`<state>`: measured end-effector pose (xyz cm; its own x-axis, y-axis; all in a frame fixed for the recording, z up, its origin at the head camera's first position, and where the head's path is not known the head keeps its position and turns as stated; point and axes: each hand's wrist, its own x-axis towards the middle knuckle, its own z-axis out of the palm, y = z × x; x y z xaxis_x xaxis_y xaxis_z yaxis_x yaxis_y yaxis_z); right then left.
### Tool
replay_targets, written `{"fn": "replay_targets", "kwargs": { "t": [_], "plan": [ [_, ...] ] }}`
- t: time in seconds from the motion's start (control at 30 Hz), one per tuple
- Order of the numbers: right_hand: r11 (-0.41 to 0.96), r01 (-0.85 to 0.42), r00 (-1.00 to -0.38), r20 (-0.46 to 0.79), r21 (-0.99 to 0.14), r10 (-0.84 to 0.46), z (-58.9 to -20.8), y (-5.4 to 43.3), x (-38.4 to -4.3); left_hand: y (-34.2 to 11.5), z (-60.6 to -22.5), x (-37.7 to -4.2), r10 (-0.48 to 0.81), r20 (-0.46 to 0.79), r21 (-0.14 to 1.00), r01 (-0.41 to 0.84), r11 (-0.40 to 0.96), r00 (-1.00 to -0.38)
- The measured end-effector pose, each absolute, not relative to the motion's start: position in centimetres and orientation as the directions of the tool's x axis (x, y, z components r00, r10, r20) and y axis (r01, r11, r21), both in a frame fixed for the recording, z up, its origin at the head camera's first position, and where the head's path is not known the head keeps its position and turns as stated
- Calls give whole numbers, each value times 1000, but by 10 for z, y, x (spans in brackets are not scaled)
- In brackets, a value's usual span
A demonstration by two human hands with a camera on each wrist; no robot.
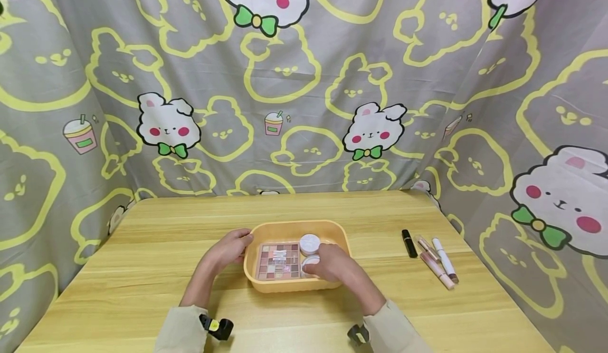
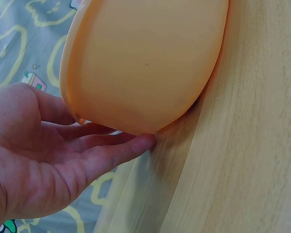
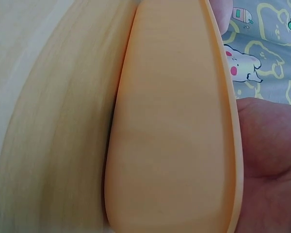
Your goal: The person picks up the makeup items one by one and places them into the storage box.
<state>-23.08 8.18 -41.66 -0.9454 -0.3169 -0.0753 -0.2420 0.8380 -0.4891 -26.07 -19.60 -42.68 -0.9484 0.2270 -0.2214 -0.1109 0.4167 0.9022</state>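
Note:
A yellow-orange plastic basket (image 1: 296,286) stands on the wooden table. Inside it, an eyeshadow palette (image 1: 279,261) with many small colour squares lies on the left. Two round white compacts, an upper one (image 1: 310,244) and a lower one (image 1: 311,260), lie to its right. My left hand (image 1: 234,248) holds the basket's left end, thumb at the rim and fingers along the outer wall (image 2: 136,63). Over the right side reaches my right hand (image 1: 334,263), its thumb and fingers around the lower compact, which they partly cover. In the right wrist view the basket wall (image 3: 174,116) hides those fingertips.
To the right on the table (image 1: 380,300) lie a black tube (image 1: 409,243), a white tube (image 1: 445,259), a pink tube (image 1: 437,270) and a small pinkish tube (image 1: 428,248). A patterned grey curtain (image 1: 304,115) hangs behind and at both sides.

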Motion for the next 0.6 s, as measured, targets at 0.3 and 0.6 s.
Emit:
{"fn": "replay_targets", "kwargs": {
  "t": [0.3,0.6],
  "plan": [
    [828,-239,-943,-83,-507,-323,-413,83,-229,-196,-425,-261,240,-220,907,-108,406,-945],
    [825,-224,-944,-96,-519,-317,-412,83,-230,-195,-427,-263,223,-225,908,-121,400,-949]
  ]
}}
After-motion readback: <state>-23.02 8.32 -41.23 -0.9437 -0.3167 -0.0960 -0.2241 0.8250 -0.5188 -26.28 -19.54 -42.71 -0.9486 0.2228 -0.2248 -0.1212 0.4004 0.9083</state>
